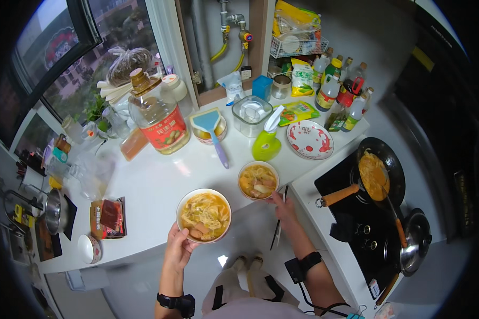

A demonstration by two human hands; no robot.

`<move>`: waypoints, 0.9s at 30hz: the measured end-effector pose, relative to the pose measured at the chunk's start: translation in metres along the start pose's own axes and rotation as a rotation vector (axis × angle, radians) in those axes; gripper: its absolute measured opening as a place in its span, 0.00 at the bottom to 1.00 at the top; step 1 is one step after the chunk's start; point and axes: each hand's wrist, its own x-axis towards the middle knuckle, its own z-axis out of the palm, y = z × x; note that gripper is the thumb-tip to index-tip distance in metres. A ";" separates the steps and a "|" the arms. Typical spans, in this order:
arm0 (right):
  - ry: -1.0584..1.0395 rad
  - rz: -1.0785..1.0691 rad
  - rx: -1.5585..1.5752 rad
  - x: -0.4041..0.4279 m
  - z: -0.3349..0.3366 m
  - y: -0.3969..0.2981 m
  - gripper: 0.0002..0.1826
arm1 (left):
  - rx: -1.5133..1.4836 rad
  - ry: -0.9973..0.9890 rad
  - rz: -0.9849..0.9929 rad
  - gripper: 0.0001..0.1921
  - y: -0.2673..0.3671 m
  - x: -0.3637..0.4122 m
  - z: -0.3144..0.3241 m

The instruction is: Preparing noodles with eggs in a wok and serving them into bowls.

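Note:
My left hand (180,248) grips a white bowl of noodle soup with chunks of food (204,215) by its lower left rim, near the counter's front edge. To the upper right, a smaller patterned bowl of soup (258,180) is at the counter edge, with the fingers of my right hand (284,209) at its lower right side. A pair of chopsticks (279,223) passes by my right hand, apparently held in it. A lime-green spray bottle (266,145) stands just behind the smaller bowl.
On the right, a wok (399,167) with food and a spatula sits on the black cooktop (343,223), beside a lidded pan (415,249). Behind are a patterned plate (309,139), a glass container (247,124), sauce bottles and a large oil jug (163,131). An empty bowl (89,249) stands left.

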 end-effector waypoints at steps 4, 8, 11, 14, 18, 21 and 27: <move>-0.095 0.132 0.156 0.003 0.012 0.004 0.16 | -0.023 -0.012 -0.011 0.38 -0.003 0.002 -0.005; -0.063 0.131 0.228 0.006 0.011 0.009 0.12 | -0.011 -0.035 -0.035 0.38 -0.005 0.007 -0.004; -0.050 0.158 0.248 0.000 0.011 0.008 0.11 | -0.005 -0.033 -0.044 0.38 -0.008 0.013 -0.010; -0.010 0.209 0.246 -0.013 0.008 0.010 0.09 | -0.014 -0.038 -0.059 0.38 -0.008 0.015 -0.009; -0.096 0.330 0.392 -0.012 -0.003 0.014 0.09 | -0.005 -0.046 -0.073 0.39 -0.011 0.021 -0.009; -0.152 0.398 0.492 -0.005 -0.007 0.025 0.10 | -0.002 -0.062 -0.092 0.39 -0.013 0.024 -0.013; -0.161 0.363 0.569 -0.009 -0.011 0.038 0.10 | -0.043 -0.112 -0.080 0.31 -0.011 0.024 -0.006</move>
